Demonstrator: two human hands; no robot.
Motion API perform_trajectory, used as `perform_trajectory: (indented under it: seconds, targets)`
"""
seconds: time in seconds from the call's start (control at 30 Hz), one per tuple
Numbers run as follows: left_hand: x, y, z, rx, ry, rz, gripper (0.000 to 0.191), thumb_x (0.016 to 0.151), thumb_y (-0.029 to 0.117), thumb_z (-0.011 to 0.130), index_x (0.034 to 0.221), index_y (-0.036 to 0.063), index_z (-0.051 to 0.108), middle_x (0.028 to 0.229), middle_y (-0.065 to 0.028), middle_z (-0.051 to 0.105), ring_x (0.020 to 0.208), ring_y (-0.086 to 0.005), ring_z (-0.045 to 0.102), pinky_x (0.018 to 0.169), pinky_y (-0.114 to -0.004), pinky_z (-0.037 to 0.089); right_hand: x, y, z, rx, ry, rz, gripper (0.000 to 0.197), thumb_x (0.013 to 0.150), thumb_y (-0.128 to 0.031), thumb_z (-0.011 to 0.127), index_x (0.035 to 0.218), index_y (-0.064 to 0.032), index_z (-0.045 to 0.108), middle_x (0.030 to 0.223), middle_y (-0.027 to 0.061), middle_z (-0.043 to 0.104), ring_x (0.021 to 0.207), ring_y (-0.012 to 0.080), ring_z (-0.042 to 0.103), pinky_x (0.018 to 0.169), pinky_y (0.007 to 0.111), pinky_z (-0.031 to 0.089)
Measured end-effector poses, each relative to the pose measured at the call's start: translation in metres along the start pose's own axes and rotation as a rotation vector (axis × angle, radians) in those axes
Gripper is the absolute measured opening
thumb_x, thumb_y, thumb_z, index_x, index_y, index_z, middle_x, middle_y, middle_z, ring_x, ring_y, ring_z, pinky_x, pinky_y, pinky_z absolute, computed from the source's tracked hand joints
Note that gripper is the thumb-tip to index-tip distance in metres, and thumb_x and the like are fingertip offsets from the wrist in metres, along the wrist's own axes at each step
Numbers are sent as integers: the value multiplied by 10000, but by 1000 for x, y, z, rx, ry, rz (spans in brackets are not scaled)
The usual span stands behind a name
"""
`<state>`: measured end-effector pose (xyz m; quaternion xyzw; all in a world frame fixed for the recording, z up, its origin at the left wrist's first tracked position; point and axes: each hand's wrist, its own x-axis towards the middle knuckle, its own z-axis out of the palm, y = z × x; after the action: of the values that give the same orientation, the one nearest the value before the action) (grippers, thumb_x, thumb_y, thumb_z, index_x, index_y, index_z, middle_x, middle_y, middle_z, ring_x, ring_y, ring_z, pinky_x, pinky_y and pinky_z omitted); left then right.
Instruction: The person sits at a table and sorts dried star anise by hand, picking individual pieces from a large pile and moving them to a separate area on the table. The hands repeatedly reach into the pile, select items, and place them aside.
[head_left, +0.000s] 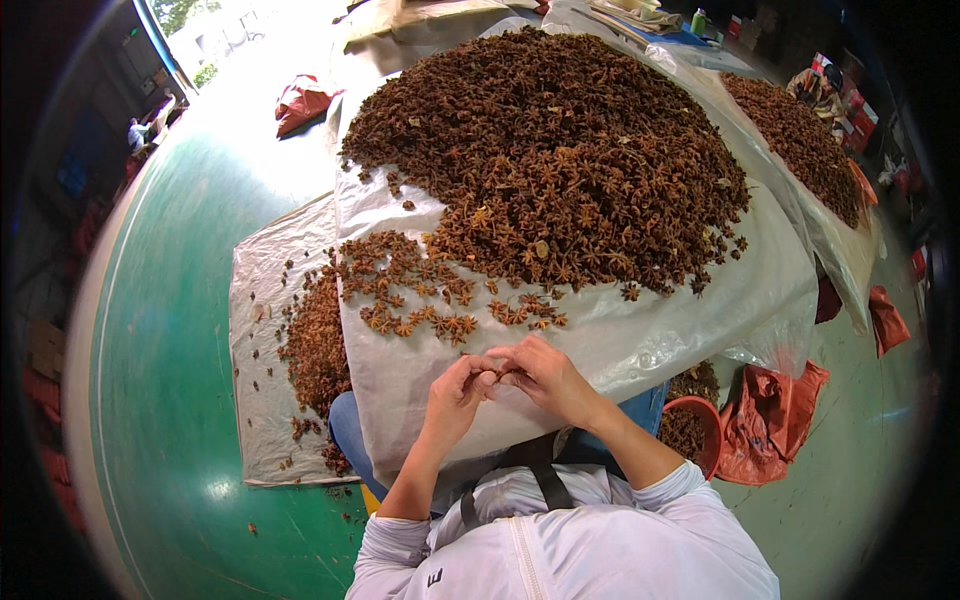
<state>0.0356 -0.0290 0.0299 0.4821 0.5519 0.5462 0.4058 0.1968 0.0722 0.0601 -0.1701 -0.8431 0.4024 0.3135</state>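
A large heap of dried star anise (547, 157) lies on a table covered with pale plastic sheeting (645, 337). Closer to me, a thin scatter of loose star anise (405, 289) is spread along the heap's near left side. Just below this scatter, my left hand (461, 382) and my right hand (544, 375) meet over the sheeting. Their fingertips pinch a small brown piece, apparently star anise, between them; the fingers hide much of it.
Left and lower, another star anise pile (319, 345) rests on a floor sheet (262, 442). A red basin (709, 431) and an orange-red sack (769, 427) stand at right. Beyond is a second covered table with a heap (795, 142), where a person (817, 90) sits.
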Motion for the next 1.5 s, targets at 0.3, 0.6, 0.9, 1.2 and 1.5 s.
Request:
perform_trajectory:
  seconds: [0.3, 0.6, 0.9, 1.2, 1.5]
  targets:
    - [-21, 39, 10, -36, -474, -99, 52, 914, 1, 564, 951, 15, 598, 829, -53, 617, 732, -129, 596, 684, -265, 491, 0, 18, -25, -165, -20, 132, 204, 770, 28, 601, 958, -45, 632, 827, 123, 631, 845, 297, 584, 718, 386, 477]
    - [50, -38, -50, 637, 430, 176, 204, 842, 0, 642, 1038, 28, 594, 1114, -139, 566, 886, -270, 592, 775, -347, 503, 60, 78, 6, -635, -11, 84, 152, 781, 3, 564, 875, -55, 669, 958, 97, 605, 991, 299, 541, 811, 407, 491]
    - [52, -19, -3, 559, 372, 136, 231, 863, -14, 591, 1085, 48, 600, 1150, -116, 568, 977, -273, 589, 783, -348, 522, 61, 100, 2, -660, -114, 14, 63, 784, -43, 594, 844, -27, 607, 962, 91, 573, 988, 284, 518, 853, 395, 469]
    - [90, -45, 7, 953, 201, 207, 297, 799, 44, 638, 1094, 59, 613, 1110, -98, 578, 1063, -307, 512, 939, -430, 419, 65, 104, 16, -804, -165, 35, 93, 833, -83, 551, 893, -51, 615, 966, 98, 600, 993, 282, 538, 839, 394, 462]
    - [92, -32, -4, 766, 192, 160, 197, 819, 60, 673, 998, 63, 590, 945, -74, 597, 921, -227, 571, 814, -359, 450, 45, 75, -6, -448, 85, 19, 233, 798, -38, 642, 1030, -46, 634, 1029, 110, 610, 1019, 298, 543, 869, 398, 476]
